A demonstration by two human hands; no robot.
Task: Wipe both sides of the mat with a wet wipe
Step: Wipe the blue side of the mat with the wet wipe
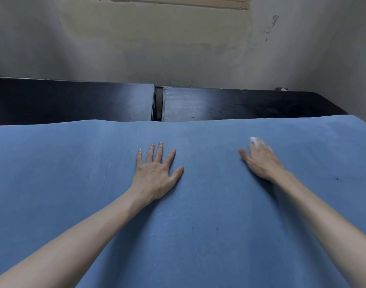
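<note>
Mid-wipe on the upward face of the blue mat (198,204), spread flat: left hand (155,173) splayed, pressing to anchor; right hand (259,161) pressing the white wet wipe (254,140) under straight fingers; next, probably sweeping across, then flipping.

The mat (198,204) is showing a plain mid blue with a fine dotted texture, flecked with small pale specks and a few dark marks, one near its right edge. The wipe (254,140) under the right hand (259,161) is showing white. Beyond the mat's far edge, two pads (74,100) are showing glossy black, the right one scuffed with greyish smears. The wall (157,38) is showing dull cream with dark stains.
</note>
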